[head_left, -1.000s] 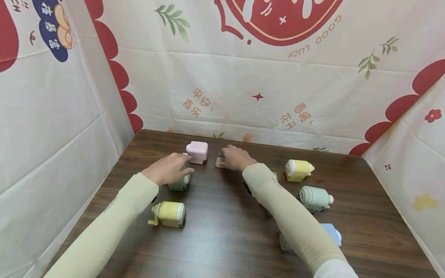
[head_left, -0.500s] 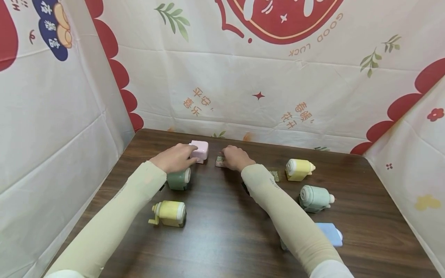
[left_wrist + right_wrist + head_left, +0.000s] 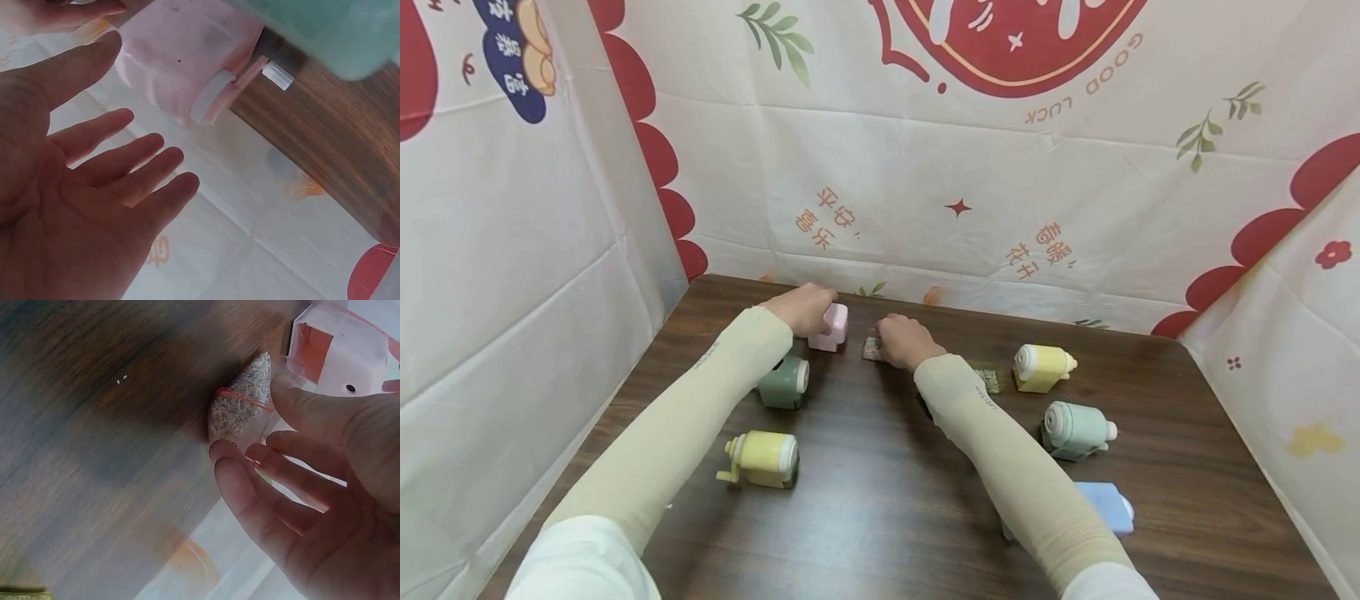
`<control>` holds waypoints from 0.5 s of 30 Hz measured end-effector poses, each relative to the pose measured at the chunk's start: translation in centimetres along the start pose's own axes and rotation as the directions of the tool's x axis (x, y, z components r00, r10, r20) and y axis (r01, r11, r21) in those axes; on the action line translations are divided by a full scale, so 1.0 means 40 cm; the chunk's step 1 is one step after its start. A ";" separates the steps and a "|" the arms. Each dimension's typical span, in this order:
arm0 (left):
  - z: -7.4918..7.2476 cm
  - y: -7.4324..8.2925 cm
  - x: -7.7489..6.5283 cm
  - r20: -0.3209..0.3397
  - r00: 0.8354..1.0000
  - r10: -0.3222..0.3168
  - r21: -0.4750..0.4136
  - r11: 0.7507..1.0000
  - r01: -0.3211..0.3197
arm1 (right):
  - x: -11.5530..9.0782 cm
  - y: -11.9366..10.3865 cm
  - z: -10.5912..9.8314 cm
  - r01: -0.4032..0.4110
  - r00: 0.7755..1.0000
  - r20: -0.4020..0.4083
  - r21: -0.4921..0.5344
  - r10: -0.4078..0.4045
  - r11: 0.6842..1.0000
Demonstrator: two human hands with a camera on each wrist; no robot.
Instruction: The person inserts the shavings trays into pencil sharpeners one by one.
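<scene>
A pink pencil sharpener with a crank stands near the table's back edge, its drawer slot bare in the right wrist view. My left hand reaches beside it, partly covering it in the head view. In the left wrist view that hand's fingers are spread and relaxed, apart from the pink body. To the right, my right hand pinches a clear shavings drawer between thumb and fingers, low over the table. Grey shavings fill part of this drawer. A dark green sharpener stands under my left forearm.
A yellow sharpener stands at the front left. On the right are another yellow sharpener, a light green sharpener and a blue one partly behind my right arm. A second drawer of shavings lies near my right sleeve. Fabric walls enclose the table.
My left hand has moved forward and right, from above the dark green sharpener to the pink one. My right hand has stayed nearly still with the shavings drawer.
</scene>
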State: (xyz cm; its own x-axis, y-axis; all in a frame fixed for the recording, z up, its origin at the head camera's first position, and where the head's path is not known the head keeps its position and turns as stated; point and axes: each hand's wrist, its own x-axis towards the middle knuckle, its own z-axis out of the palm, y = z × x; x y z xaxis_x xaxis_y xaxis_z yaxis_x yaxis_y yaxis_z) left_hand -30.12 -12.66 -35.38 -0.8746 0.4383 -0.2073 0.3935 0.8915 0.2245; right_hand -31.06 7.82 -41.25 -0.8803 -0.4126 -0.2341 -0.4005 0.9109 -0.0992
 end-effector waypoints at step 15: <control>0.017 0.016 0.050 -0.052 0.998 -0.029 0.053 0.998 0.032 | -0.003 0.009 0.001 0.020 1.000 -0.002 0.033 -0.020 0.999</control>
State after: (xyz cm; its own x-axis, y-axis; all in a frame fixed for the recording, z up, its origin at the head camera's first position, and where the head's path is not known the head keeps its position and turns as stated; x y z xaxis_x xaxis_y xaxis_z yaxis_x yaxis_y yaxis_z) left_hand -31.43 -11.13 -36.29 -0.8993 0.4053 -0.1643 0.3797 0.9100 0.1666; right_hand -31.10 8.21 -41.30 -0.8727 -0.4307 -0.2301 -0.4094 0.9022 -0.1359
